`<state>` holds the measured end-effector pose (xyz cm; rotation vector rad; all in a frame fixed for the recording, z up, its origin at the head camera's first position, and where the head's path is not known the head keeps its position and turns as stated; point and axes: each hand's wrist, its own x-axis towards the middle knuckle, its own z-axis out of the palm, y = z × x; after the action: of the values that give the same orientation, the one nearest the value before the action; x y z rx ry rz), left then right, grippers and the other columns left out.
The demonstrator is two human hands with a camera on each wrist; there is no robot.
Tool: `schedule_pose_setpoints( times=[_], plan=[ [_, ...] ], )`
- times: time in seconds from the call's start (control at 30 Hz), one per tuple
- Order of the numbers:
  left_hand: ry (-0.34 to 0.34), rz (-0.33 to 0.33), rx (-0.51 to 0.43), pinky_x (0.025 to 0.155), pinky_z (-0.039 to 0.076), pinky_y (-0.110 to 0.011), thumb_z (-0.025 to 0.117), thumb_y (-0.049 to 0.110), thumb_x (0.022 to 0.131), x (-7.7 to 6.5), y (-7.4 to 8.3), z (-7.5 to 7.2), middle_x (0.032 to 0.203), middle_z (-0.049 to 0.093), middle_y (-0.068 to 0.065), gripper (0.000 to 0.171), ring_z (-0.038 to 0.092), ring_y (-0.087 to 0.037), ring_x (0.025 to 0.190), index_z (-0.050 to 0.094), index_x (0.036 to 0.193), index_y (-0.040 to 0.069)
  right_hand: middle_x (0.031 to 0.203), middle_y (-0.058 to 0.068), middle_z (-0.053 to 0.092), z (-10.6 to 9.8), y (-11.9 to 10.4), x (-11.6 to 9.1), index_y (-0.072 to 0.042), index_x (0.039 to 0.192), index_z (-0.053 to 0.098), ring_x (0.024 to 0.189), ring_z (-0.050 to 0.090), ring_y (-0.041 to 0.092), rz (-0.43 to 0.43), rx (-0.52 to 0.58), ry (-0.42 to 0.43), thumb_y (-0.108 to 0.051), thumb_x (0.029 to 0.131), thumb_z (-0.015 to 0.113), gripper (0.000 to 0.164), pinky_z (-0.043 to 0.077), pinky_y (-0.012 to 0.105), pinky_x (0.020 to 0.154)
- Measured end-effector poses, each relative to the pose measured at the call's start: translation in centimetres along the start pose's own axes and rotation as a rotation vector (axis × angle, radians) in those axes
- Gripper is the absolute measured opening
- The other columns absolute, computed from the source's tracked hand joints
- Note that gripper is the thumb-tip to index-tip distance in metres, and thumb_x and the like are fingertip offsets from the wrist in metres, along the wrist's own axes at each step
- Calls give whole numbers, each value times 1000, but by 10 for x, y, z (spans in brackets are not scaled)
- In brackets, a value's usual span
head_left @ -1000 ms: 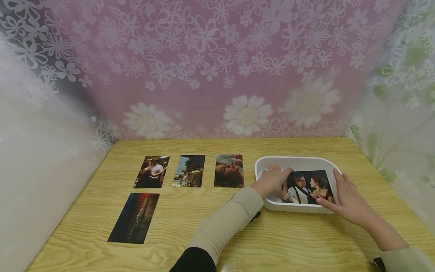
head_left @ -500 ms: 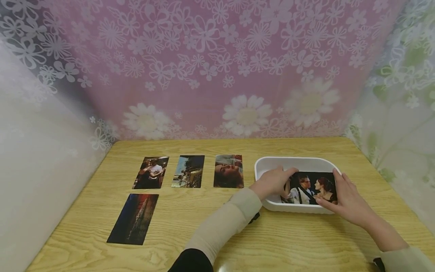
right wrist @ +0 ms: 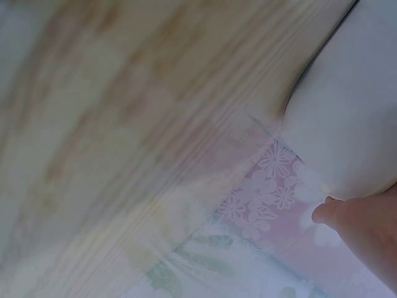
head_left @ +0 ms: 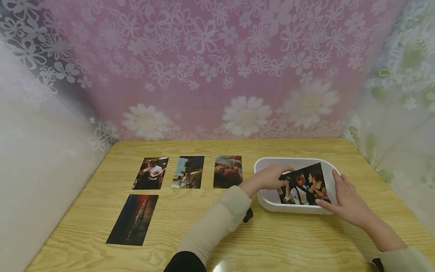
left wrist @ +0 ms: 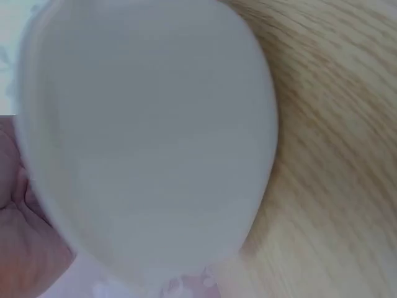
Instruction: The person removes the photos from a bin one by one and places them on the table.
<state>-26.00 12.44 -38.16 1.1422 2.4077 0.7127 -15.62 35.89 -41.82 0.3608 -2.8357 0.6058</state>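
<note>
A white tray (head_left: pixel 263 200) with rounded corners stands at the right of the table. My left hand (head_left: pixel 268 177) reaches over its left end and pinches the left edge of a photo (head_left: pixel 306 187) that shows two people. The photo lies tilted inside the tray, its upper right corner raised. My right hand (head_left: pixel 351 206) holds the tray's right end, with the thumb at the front rim and the fingers along the outer side. In the left wrist view the tray's wall (left wrist: pixel 155 136) covers most of the picture, with part of my hand (left wrist: pixel 28 242) at the left edge.
Three photos, a dancing couple (head_left: pixel 150 173), an outdoor scene (head_left: pixel 188 172) and a face (head_left: pixel 228 172), lie in a row left of the tray. A dark photo (head_left: pixel 133 220) lies nearer the front left. Floral curtains (head_left: pixel 204 75) enclose the wooden table (head_left: pixel 289 241).
The photo in the tray has turned from level to slanted, its upper right corner rising. My left hand has shifted slightly left. The right hand stays on the tray.
</note>
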Motion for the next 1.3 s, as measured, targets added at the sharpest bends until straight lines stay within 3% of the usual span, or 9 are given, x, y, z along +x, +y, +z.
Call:
schedule_pose_setpoints(
  times=[0.23,0.57,0.7,0.77,0.87,0.93,1.17,1.23,1.3],
  plan=[
    [104,33,-399,55,45,-21,54,6,88,-18,-11,-17,84,57,-11,60,64,-21,68,25,139,21,132,41,12,0,0,-1,9,137,-5,126,-4,46,-1,-15,2,-36,77,66,103,-1,58,97],
    [138,133,-878,76,47,-43,50,-6,87,-61,-26,-28,133,31,-22,77,64,-24,79,15,140,37,131,43,14,1,-1,0,9,138,-4,125,-3,48,-1,-16,5,-36,77,67,104,-2,56,98],
    [162,146,-845,67,50,-37,52,-4,86,-79,-30,-31,143,15,-10,74,64,-24,77,20,140,36,131,42,13,0,-2,-1,8,138,-5,126,-3,47,1,-8,7,-36,77,67,103,-4,54,98],
    [189,129,-784,56,49,-31,56,0,85,-88,-31,-33,138,28,-6,74,63,-22,70,21,140,35,131,42,12,0,-2,-1,8,138,-5,126,-4,47,3,-7,7,-36,77,66,103,-5,54,99],
    [234,109,-652,47,40,-26,62,4,82,-103,-31,-37,94,56,-4,76,50,-18,51,21,141,30,131,42,13,0,-1,-2,7,138,-5,126,-4,47,1,-8,8,-36,77,67,104,-4,54,99],
    [248,101,-595,50,37,-25,63,4,81,-118,-27,-41,65,46,0,78,37,-15,47,19,142,25,131,42,13,2,0,-1,7,138,-5,126,-4,47,-6,-8,11,-36,77,67,104,-4,54,99],
    [293,37,-487,53,33,-26,70,12,76,-159,-51,-34,69,50,-4,85,26,-14,46,18,141,30,131,42,13,2,0,-1,8,138,-5,126,-3,47,-15,-11,16,-36,77,67,104,-3,54,99],
    [291,17,-488,50,30,-27,70,11,76,-173,-57,-31,52,30,-2,86,25,-15,47,18,141,30,131,42,12,1,0,-1,8,138,-5,126,-4,47,-15,-12,17,-36,77,67,104,-3,54,99],
    [293,-15,-482,50,30,-27,70,10,75,-189,-63,-29,52,27,1,86,24,-15,47,19,141,28,131,43,12,0,-1,-2,8,138,-6,126,-4,47,-13,-13,16,-36,77,66,104,-3,55,98]
  ],
)
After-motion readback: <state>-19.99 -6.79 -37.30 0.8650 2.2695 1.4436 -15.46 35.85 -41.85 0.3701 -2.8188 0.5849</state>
